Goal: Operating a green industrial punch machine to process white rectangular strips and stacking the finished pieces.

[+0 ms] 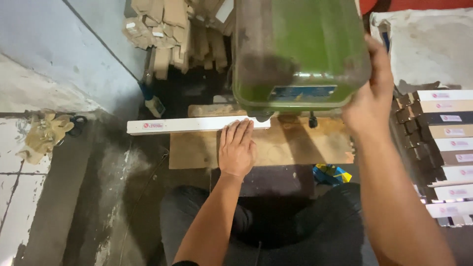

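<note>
My left hand (237, 148) lies flat, fingers together, on a brown board (295, 145), its fingertips pressing against a long white strip (177, 125) that runs left from under a green machine (300, 49). The strip's right end sits beneath the machine's head. My right hand (368, 96) is raised at the machine's right side, fingers reaching up behind its edge; what it grips there is hidden.
A stack of white, beige and dark strips (451, 148) lies at the right. Cardboard pieces (172, 29) pile up behind the machine. Crumpled paper (44, 135) and scissors (76, 125) lie on the floor at left. A blue-yellow packet (331, 173) rests by my knee.
</note>
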